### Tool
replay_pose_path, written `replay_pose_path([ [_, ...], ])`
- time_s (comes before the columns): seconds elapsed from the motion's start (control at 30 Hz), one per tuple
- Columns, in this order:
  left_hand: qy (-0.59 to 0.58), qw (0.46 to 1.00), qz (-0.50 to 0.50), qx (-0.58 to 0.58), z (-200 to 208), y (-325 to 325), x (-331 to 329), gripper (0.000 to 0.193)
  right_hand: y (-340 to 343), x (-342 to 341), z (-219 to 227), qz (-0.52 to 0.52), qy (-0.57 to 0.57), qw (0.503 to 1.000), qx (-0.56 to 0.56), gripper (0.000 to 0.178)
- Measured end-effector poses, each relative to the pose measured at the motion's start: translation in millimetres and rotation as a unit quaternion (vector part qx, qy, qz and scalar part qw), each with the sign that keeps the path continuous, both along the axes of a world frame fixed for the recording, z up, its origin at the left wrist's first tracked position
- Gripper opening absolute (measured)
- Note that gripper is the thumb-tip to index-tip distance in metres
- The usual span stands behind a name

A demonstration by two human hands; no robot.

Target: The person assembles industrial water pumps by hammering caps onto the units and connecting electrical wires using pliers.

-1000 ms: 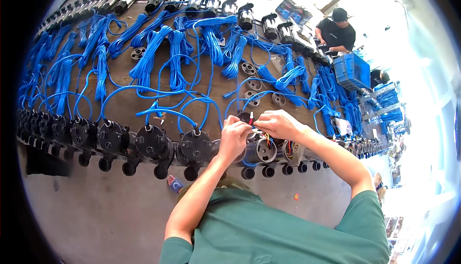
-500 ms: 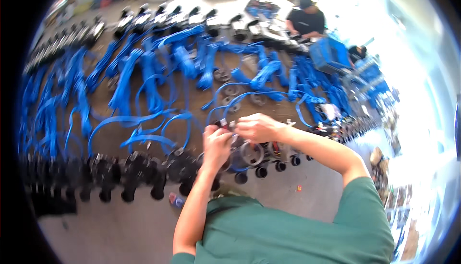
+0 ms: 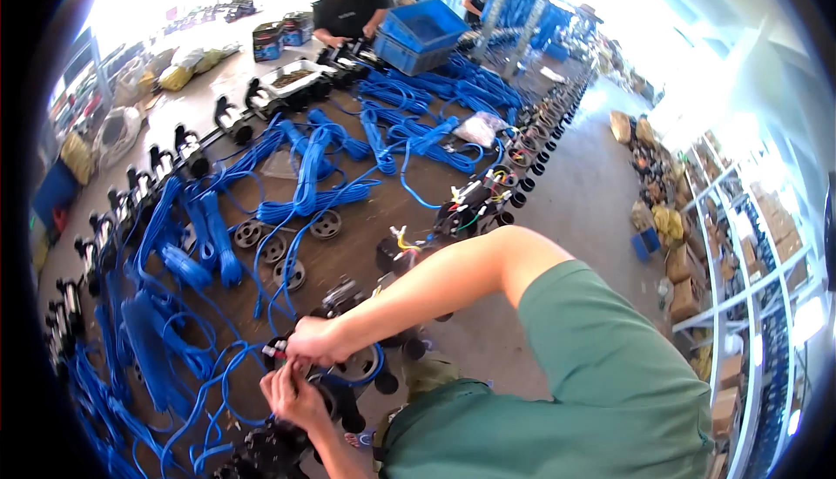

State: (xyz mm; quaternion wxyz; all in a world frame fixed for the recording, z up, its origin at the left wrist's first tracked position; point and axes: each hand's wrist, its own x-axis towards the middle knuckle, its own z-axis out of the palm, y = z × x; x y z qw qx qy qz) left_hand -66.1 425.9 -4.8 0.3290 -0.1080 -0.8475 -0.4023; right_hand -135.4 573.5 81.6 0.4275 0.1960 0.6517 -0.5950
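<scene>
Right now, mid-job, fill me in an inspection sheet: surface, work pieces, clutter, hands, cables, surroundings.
Surface: brown table, partly covered by cables and parts.
Work pieces: a small dark part with red and white bits at the hands; a row of open housings with coloured wires along the table's edge.
Clutter: grey discs and a pale plastic bag among the cables.
Hands: left hand and right hand meet at the dark part, fingers bent; exact grip hidden.
Cables: blue cables, many bundled, some in loose loops near the hands.
Surroundings: stacked blue crates, a co-worker across the table, shelving at right.
</scene>
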Motion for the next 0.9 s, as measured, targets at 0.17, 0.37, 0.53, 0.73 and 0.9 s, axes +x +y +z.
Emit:
replay_pose_path([
  [0.17,-0.161,0.978,0.108,0.080,-16,22,-2,0.011,159,-53,53,0.068,0.231,0.955,-0.174,0.016],
  [0.37,-0.163,0.965,0.188,0.077,-22,130,-34,0.013,719,-218,-58,-0.004,0.314,0.707,0.634,0.032],
  [0.53,-0.188,0.947,0.251,0.074,-17,184,-45,0.015,946,-205,-172,0.063,0.189,0.663,0.722,0.023],
  [0.73,-0.197,0.923,0.318,0.086,0,161,-33,0.019,968,-233,-212,-0.103,0.087,0.712,0.689,0.033],
  [0.9,-0.243,0.957,0.159,-0.022,-49,156,-183,0.021,965,-229,-191,-0.108,0.055,0.740,0.661,0.030],
])
